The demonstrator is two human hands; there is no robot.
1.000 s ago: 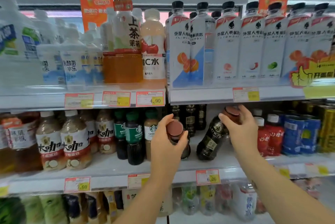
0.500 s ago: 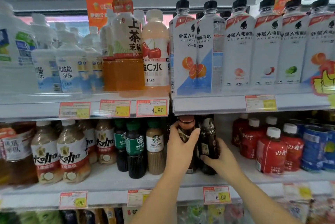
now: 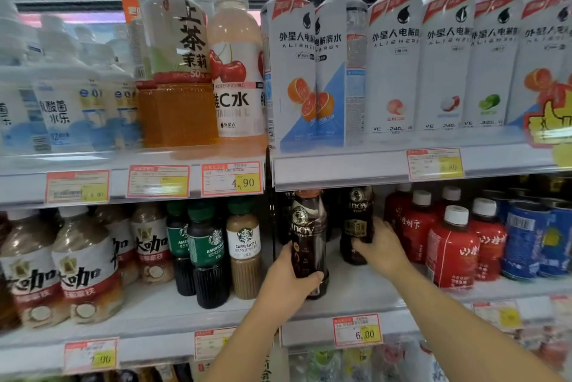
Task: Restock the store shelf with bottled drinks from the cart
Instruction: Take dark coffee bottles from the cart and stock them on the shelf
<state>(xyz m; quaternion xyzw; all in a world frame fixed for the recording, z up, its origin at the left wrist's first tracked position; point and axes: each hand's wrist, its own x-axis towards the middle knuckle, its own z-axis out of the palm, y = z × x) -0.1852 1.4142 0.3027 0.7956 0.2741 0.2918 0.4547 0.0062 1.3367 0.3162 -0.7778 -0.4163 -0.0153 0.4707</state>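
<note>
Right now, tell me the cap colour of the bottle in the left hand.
Reddish-brown cap, seen in the head view.

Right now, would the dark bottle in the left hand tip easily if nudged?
Probably: the dark bottle is tall and narrow, so a nudge could topple it. It looks full, so likely heavy for its size. Its glossy label may feel slippery.

The white shelf [image 3: 161,313] bears two dark bottles [image 3: 309,236] at the left hand [image 3: 288,282] and right hand [image 3: 383,248], with coffee bottles [image 3: 210,254] further left and red bottles [image 3: 452,254] further right.
</note>
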